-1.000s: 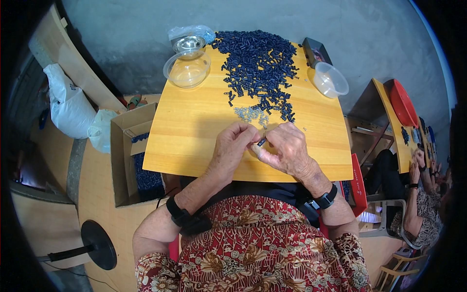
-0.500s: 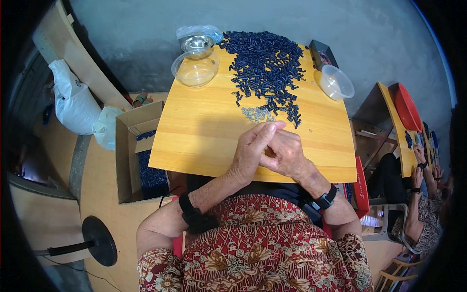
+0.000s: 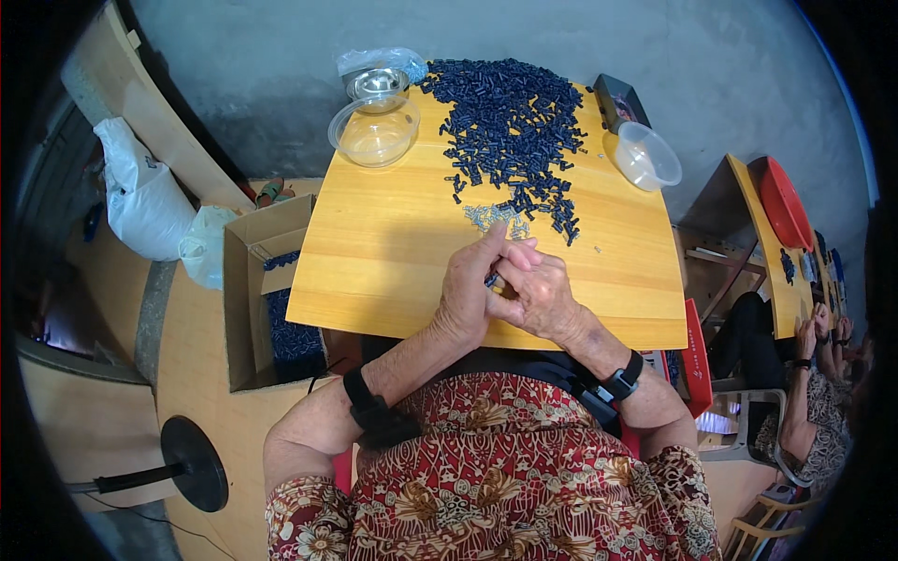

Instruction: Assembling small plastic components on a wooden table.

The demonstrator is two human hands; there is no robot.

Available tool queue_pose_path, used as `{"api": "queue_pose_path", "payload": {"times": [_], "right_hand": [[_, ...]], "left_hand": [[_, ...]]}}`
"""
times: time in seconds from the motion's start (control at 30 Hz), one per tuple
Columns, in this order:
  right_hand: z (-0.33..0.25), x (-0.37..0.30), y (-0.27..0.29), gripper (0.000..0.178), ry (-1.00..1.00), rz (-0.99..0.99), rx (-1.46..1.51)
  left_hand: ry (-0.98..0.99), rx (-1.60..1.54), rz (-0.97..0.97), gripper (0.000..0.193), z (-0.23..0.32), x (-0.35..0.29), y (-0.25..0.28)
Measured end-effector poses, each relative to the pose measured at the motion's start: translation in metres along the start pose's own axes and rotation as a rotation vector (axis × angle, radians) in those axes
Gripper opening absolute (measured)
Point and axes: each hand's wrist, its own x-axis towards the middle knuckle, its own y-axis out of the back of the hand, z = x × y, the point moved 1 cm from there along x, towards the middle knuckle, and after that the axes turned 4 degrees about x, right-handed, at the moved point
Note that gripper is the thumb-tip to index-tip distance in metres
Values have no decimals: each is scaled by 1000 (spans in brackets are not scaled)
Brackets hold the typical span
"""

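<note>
Over the near half of the table, my left hand and my right hand are pressed together, both with bent fingers. In the gap between them shows a bit of a small dark blue piece; the rest of it is hidden by the fingers. My left thumb points up and away. Just beyond the fingertips lies a small heap of clear and silvery little pieces. Behind that spreads a large pile of short dark blue tube-like pieces, reaching the table's far edge.
A clear round bowl, a metal bowl and a plastic bag stand far left on the wooden table. Far right are a translucent tub and a black box. A cardboard box stands left; another person sits right.
My left thumb has lifted and straightened, and the hands have parted slightly, showing the dark blue piece between them. At right, the other person's hands have drawn nearer to their body.
</note>
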Motion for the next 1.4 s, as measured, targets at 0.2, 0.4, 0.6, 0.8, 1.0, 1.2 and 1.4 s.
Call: {"api": "queue_pose_path", "payload": {"times": [0.2,0.4,0.6,0.8,1.0,1.2,1.4], "right_hand": [[-2,3,-3,23,-31,14,44],[2,-2,-6,25,-30,-16,47],[2,-2,-9,28,26,28,81],[1,2,-7,26,33,23,85],[3,3,8,20,-17,26,65],[14,5,29,19,-60,214,-38],[9,5,32,30,-4,226,-65]], "left_hand": [[9,-43,33,48,-3,3,4],[12,-58,53,48,-5,4,5],[-8,-43,49,47,-7,8,8],[5,-36,51,46,-9,9,11],[-14,-57,57,37,2,5,6],[79,162,146,24,12,-6,5],[74,147,78,16,20,-9,1]]}}
